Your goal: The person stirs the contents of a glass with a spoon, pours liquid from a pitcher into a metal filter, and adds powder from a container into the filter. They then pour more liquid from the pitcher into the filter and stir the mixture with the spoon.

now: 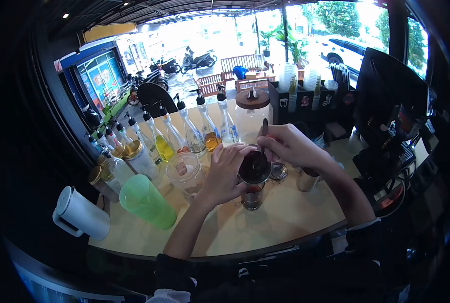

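Observation:
My left hand grips a dark, round, cup-like vessel by its left side; its mouth faces me and its inside looks nearly black. In my right hand is the thin dark handle of a spoon-like utensil, pinched between thumb and fingers. Its lower end goes into the vessel, so I cannot see its tip. Directly below stands a small cup with reddish-brown liquid near its top. A round metal lid lies just right of the vessel. Further right is a metal tumbler.
Left on the counter stand a white pitcher, a green pitcher and a clear jar. Several pump bottles line the back, beside a wooden-lidded jar. A black holder carries stacked plastic cups.

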